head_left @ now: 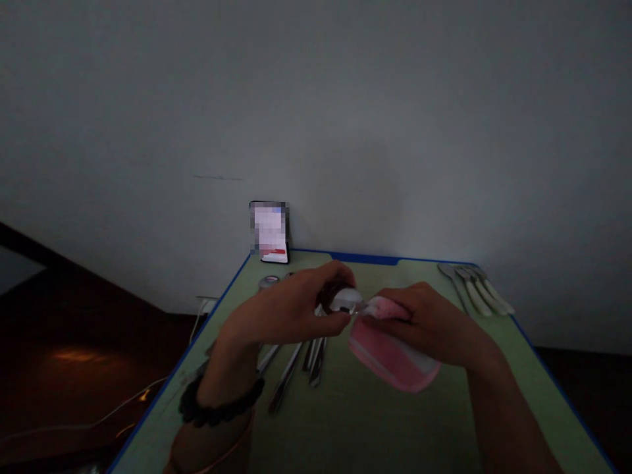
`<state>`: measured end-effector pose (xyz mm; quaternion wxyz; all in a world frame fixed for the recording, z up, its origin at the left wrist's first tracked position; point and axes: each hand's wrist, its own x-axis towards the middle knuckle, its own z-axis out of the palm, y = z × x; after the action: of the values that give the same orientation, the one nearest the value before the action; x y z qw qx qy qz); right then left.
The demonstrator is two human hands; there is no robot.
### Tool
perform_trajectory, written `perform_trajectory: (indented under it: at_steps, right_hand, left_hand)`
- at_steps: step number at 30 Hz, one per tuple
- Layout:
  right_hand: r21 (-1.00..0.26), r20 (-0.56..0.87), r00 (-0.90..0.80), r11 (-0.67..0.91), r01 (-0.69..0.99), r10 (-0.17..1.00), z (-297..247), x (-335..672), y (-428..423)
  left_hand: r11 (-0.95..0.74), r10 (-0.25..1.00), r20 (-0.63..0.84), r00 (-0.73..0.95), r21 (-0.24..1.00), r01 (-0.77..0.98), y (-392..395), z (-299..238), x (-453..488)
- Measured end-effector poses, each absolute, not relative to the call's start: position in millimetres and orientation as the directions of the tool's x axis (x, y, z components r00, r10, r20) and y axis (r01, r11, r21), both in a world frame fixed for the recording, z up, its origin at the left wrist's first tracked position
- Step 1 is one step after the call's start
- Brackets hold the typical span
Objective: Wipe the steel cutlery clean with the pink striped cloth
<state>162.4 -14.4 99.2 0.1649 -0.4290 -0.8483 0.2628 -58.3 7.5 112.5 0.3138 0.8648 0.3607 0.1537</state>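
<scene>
My left hand (316, 299), with a dark beaded bracelet at its wrist, curls around the pale, shiny, rounded end of what looks like a spoon (347, 300). The spoon's narrow neck runs right into a folded pink-and-white cloth (395, 359). My right hand (419, 322) pinches this cloth around the neck, and the rest of the cloth hangs below the fingers. Both hands are closed and held above the table, nearly meeting. Several metal utensils (286, 378) lie under and beside my left hand, partly hidden by it.
The pale green table (365, 428) has a blue edge and stands against a grey wall. A phone with a lit screen (271, 230) leans at the back left, with a small round object (269, 282) nearby. Several light-handled utensils (476, 293) lie at the back right. A white cable (123, 411) trails left.
</scene>
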Motion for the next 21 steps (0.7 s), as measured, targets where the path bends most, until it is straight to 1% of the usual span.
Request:
perform_trajectory:
  at_steps: [8, 17, 21]
  right_hand:
    - [-0.56, 0.052, -0.584, 0.508, 0.655, 0.81, 99.3, 161.8, -14.8]
    - [-0.547, 0.055, -0.588, 0.517, 0.658, 0.807, 99.7, 161.0, -14.4]
    - [-0.56, 0.056, -0.586, 0.511, 0.652, 0.809, 98.6, 161.8, -13.5]
  left_hand:
    - [-0.554, 0.694, 0.02, 0.719, 0.653, 0.516, 6.0, 115.5, -58.2]
    - [-0.555, 0.701, 0.013, 0.713, 0.639, 0.533, 6.9, 115.7, -57.1]
    - [-0.545, 0.699, 0.035, 0.714, 0.672, 0.501, 7.2, 112.7, -58.1]
